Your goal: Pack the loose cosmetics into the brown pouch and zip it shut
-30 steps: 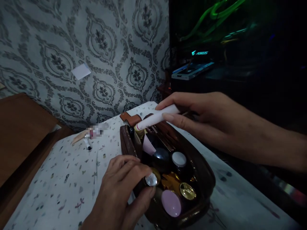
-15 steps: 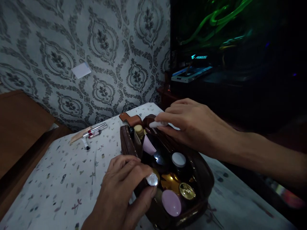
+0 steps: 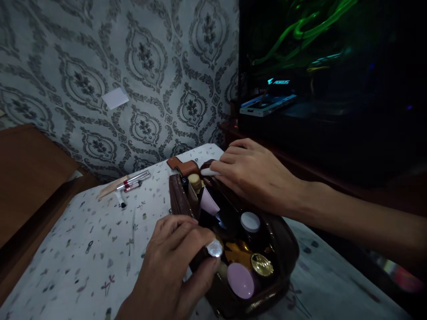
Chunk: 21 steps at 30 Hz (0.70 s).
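An open brown cosmetics bag (image 3: 283, 249) lies on a table with a flower-print cloth (image 3: 93, 258). It holds several bottles and jars, among them a pink cap (image 3: 240, 281), a gold cap (image 3: 262, 265) and a white cap (image 3: 250, 222). My left hand (image 3: 170, 271) grips the bag's near rim, fingers closed by a shiny faceted cap (image 3: 214, 249). My right hand (image 3: 253, 175) lies over the bag's far side, fingers closed on a white tube (image 3: 208, 171) whose tip shows.
Small cosmetic sticks (image 3: 128, 183) lie on the cloth at the back left. A brown wooden surface (image 3: 30, 173) stands to the left. Patterned wallpaper (image 3: 143, 66) is behind. A dark screen with green light (image 3: 316, 49) fills the right, above a dark shelf.
My right hand has lowered the white tube from above the bag down into its far side. My left hand has stayed on the rim.
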Tool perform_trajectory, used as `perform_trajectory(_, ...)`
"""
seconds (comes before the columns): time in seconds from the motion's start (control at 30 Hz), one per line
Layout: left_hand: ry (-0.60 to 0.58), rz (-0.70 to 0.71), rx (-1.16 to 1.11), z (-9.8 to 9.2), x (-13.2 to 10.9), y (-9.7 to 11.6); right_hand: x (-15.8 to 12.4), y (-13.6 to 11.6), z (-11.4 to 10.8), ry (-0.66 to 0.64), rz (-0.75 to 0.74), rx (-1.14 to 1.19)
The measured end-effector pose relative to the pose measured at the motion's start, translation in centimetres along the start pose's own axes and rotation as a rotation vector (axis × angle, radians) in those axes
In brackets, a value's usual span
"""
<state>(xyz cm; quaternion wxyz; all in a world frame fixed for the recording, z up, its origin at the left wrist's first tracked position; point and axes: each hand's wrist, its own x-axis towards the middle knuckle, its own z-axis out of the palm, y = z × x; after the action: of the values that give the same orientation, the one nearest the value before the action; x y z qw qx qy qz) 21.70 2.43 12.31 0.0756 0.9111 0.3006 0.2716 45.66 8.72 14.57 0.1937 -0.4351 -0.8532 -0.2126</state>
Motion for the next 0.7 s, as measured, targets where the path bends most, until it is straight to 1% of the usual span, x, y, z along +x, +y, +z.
perform_trajectory(0.1,0.062,-0.001,-0.009,0.2,0.0,0.0,-0.3,-0.7,-0.9,0.117,0.041,0.098)
perform_trajectory(0.17,0.049,0.007,-0.002,0.2,0.0,0.0,-0.3,-1.2,-1.6,0.191,0.087,0.217)
perform_trajectory(0.23,0.012,0.011,0.014,0.0,0.0,0.1,-0.2,-1.6,-2.2,0.210,0.128,0.333)
perform_trajectory(0.3,-0.012,0.007,0.019,-0.2,0.0,0.1,0.0,-1.8,-2.5,0.172,0.138,0.413)
perform_trajectory(0.47,0.021,0.005,0.011,-0.4,0.2,0.3,0.1,-2.0,-2.0,0.060,0.091,0.516)
perform_trajectory(0.6,0.013,-0.012,0.013,-0.3,0.2,0.4,-0.1,-2.6,-1.1,-0.013,0.146,0.557)
perform_trajectory(0.7,0.012,-0.021,0.011,-0.3,0.2,0.4,-0.1,-2.9,-0.9,-0.070,0.158,0.593)
